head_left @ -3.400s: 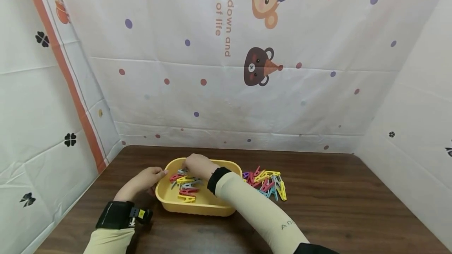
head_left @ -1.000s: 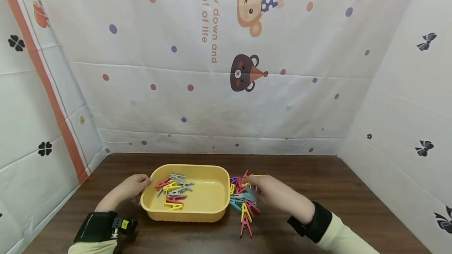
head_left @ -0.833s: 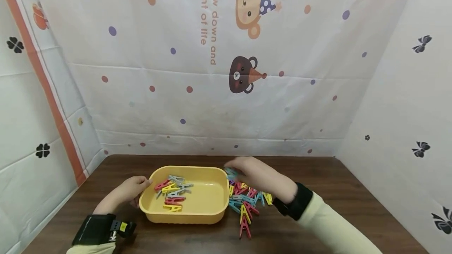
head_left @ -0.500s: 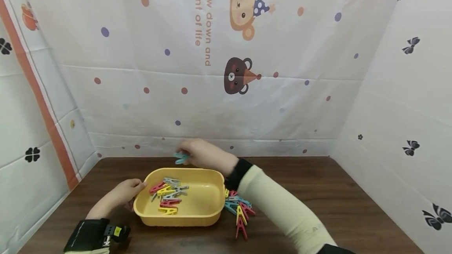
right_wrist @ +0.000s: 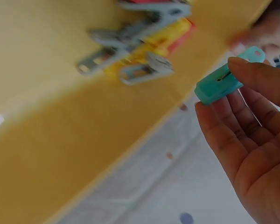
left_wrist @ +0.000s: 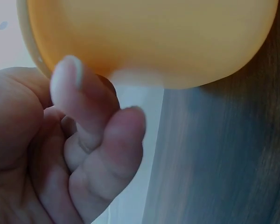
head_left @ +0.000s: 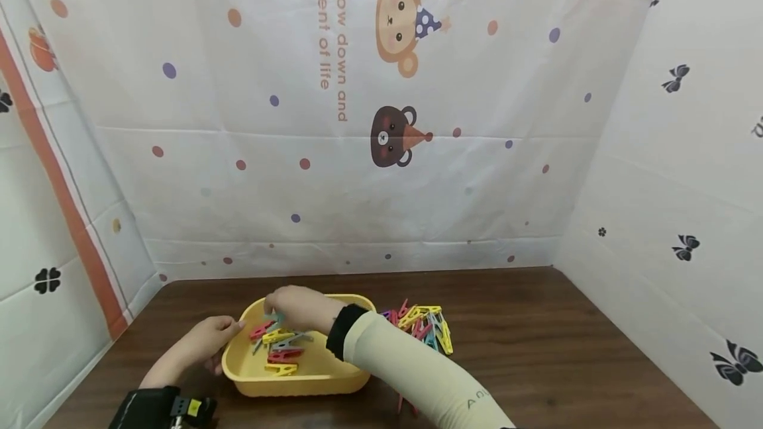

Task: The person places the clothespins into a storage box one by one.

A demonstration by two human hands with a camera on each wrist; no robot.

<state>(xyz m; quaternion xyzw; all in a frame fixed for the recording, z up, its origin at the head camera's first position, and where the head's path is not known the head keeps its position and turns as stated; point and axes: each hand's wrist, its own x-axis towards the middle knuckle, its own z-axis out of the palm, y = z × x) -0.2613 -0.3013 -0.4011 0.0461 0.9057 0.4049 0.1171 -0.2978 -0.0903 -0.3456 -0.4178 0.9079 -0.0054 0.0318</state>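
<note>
- Lowered from its spot beyond the far rim half a second ago, the right hand [head_left: 301, 306] is now over the yellow tub [head_left: 298, 386], close to the left hand [head_left: 203, 343].
- Right thumb and fingers are clamped on a turquoise clothespin [right_wrist: 226, 79], thumb on one face, fingertips on the other; one end of it juts past the fingertips.
- Left fingers are closed on the tub's rim at the end nearest them, thumb above, the other fingers bent against the outer wall; the tips blur in the left wrist view.
- Just below and nearer than the right fingertips lie loose clothespins inside the tub: grey clothespins [right_wrist: 151, 23], a red clothespin [head_left: 285, 355] and a yellow clothespin [head_left: 280, 369] among them. Part of this group is hidden behind the right hand.
- Well to the right of the right fingers, outside the tub and past the black wristband [head_left: 346, 330], sits a mixed pile of clothespins [head_left: 424, 323] in red, yellow, blue and purple, partly covered by the pale sleeve [head_left: 417, 369].
- Under everything the fingers hold spreads a dark brown table [head_left: 536, 349]; beyond them hangs a white printed sheet [head_left: 477, 85].
</note>
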